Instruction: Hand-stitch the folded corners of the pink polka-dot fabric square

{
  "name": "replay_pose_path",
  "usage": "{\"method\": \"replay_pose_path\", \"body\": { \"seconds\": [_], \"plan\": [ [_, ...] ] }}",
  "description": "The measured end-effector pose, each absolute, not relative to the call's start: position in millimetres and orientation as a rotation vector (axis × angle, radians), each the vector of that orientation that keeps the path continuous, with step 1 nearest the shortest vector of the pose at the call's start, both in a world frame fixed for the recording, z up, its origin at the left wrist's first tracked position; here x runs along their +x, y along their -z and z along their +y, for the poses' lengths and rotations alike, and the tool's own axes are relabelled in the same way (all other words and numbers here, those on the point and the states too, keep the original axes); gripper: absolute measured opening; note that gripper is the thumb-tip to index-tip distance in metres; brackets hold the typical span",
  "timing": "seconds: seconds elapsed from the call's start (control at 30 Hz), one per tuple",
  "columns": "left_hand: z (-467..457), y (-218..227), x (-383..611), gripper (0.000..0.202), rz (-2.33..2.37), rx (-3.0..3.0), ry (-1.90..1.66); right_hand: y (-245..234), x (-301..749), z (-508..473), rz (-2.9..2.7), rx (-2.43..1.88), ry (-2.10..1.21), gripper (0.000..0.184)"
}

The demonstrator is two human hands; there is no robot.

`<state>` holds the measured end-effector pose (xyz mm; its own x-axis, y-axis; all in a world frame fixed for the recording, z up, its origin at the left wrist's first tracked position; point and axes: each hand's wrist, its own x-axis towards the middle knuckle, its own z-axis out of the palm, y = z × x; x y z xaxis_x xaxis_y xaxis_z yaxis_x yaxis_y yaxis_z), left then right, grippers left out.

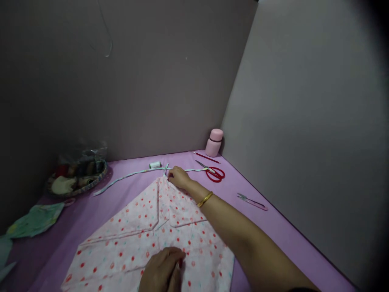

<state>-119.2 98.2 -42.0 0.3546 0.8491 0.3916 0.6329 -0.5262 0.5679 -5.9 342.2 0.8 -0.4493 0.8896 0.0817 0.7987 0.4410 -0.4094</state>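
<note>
Bare forearms, no sleeves, gold bangle [204, 199] on right wrist, red-painted nail on left hand [162, 269]

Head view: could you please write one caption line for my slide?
Right hand pinches the far corner of a folded dotted fabric while the left hand presses its near part.

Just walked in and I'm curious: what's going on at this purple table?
A person is working a folded, dotted white fabric spread on the purple table. The right hand pinches its far corner, beside a narrow fabric strip; the left hand presses flat on the near part. Red scissors, thread snips, a thread spool and a pink bottle lie untouched.
</note>
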Motion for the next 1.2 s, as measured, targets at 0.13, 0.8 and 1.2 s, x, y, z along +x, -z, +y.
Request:
{"method": "replay_pose_path", "body": {
  "seconds": [0.13,0.8,1.2],
  "plan": [
    [95.0,41.7,-116.3,0.022,1.34,2.211,-0.998,-7.0,2.0,339.3,-2.411,-1.499,-0.48,0.024],
    [85.0,14.5,-105.5,0.024,1.367,2.014,-0.886,-13.6,1.0,212.7,-2.686,-0.714,-0.518,0.004],
    [102.1,-72.4,-105.1,0.063,1.176,1.54,-1.285,-153.2,34.0,173.8,-1.766,-0.342,-1.548,0.01]
  ]
}}
